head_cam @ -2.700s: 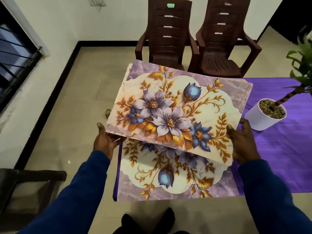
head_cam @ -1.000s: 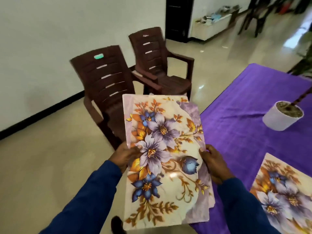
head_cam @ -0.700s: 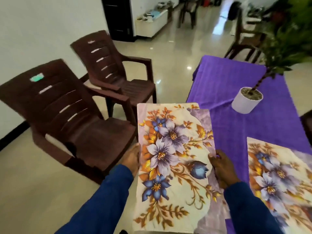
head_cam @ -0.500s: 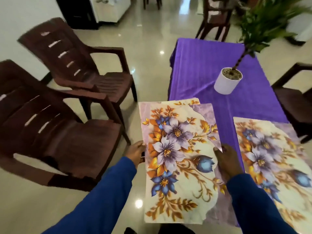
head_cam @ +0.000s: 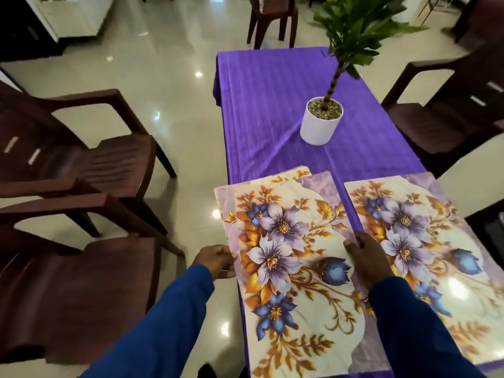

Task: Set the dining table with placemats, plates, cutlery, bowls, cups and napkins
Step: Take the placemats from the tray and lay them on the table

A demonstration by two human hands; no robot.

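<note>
Left hand point(head_cam: 216, 259) pinches the glossy floral placemat stack point(head_cam: 286, 255) at its edge; right hand point(head_cam: 365, 257) grips the opposite edge, over the ribbed purple bench point(head_cam: 272, 105).

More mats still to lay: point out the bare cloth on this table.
Bare tablecloth runs from the far edge to the plant pot, and left of the pot. The near end is crowded: held mats beside the laid mat, with a narrow strip between.
</note>
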